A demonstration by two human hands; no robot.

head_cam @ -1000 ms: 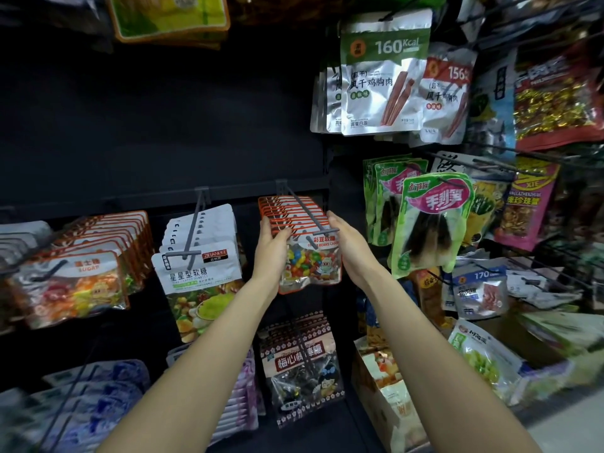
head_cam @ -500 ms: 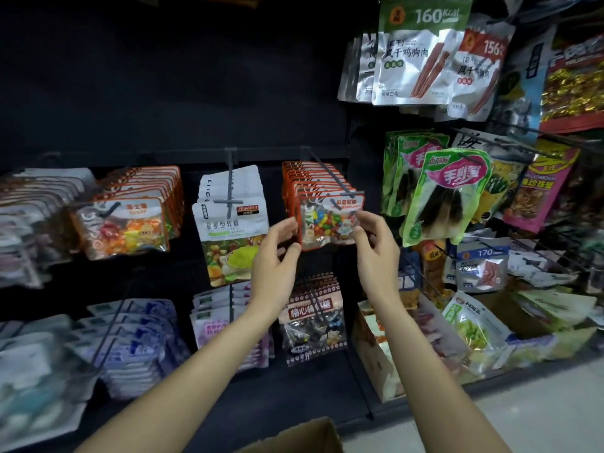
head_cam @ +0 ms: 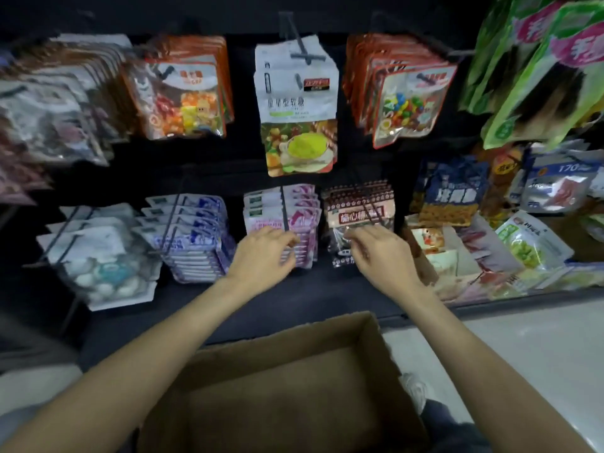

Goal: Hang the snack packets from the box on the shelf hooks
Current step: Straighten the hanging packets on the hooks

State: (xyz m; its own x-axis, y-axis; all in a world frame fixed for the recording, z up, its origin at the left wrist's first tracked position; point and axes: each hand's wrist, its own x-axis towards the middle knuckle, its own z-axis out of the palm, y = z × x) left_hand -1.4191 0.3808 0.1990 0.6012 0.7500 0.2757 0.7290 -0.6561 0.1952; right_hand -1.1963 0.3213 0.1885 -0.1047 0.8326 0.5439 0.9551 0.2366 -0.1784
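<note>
Snack packets of coloured candy (head_cam: 410,103) now hang on their upper shelf hook, released. Both hands have dropped away: left hand (head_cam: 261,256) and right hand (head_cam: 379,256), each grip loose and empty, head toward the seemingly empty cardboard box (head_cam: 281,380).

The white packet (head_cam: 295,106) in the middle says 星星型软糖. A silver packet (head_cam: 560,183) far right shows 170.
</note>
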